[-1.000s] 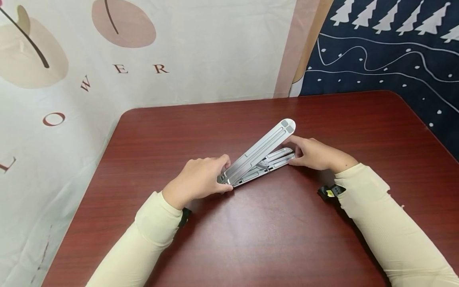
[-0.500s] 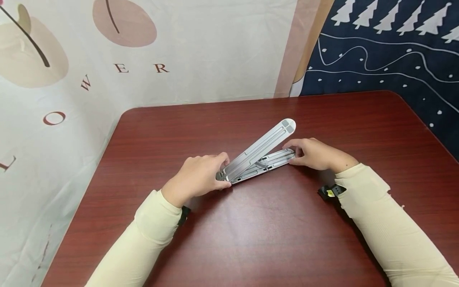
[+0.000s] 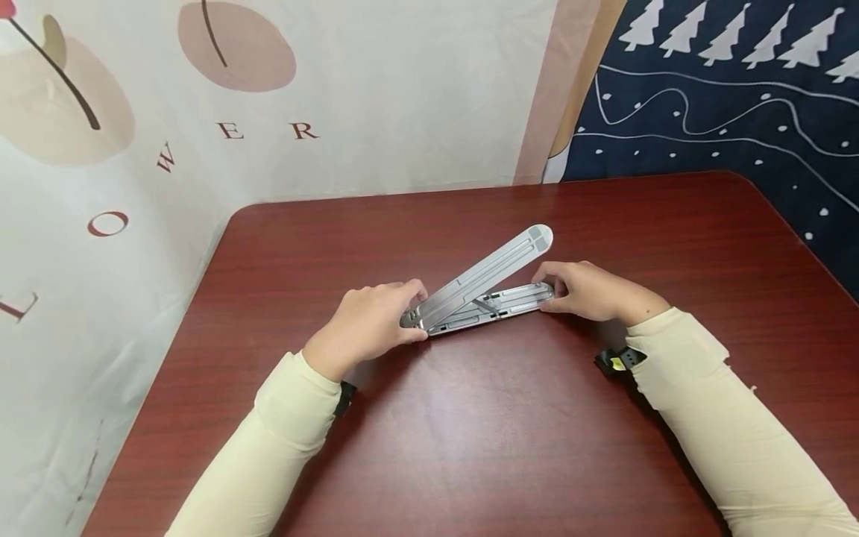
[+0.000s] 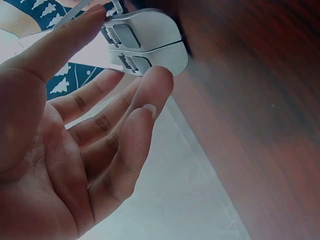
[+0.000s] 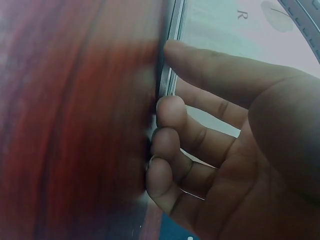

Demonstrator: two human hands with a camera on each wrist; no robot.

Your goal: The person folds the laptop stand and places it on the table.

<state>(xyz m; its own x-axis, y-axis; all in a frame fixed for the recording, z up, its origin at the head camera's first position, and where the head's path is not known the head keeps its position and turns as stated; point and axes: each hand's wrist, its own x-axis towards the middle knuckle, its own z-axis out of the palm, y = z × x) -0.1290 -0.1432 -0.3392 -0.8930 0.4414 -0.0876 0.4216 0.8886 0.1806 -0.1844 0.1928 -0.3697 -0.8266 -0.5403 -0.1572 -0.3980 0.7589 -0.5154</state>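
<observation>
A silver folding laptop stand (image 3: pixel 485 274) lies on the table, its upper arm raised at an angle over the lower one. Small struts link the two arms near the middle. My left hand (image 3: pixel 365 326) grips the hinged end between thumb and fingers; the left wrist view shows that rounded end of the stand (image 4: pixel 150 31) with grey pads, by the fingertips. At the other end, my right hand (image 3: pixel 592 291) pinches the tip of the lower arm. Close up, the right wrist view shows the thumb and fingers along the thin edge of the stand (image 5: pixel 176 22).
The dark red wooden table (image 3: pixel 483 432) has rounded far corners. Behind it hangs a pale cloth (image 3: pixel 403 97) with printed letters, beside a navy cloth (image 3: pixel 711 112) with white trees. A black wrist strap (image 3: pixel 620 361) shows under the right sleeve.
The hinged end of the stand has shifted slightly left and away from me with my left hand. The gap between the arms looks a little wider. My right hand stays nearly in place.
</observation>
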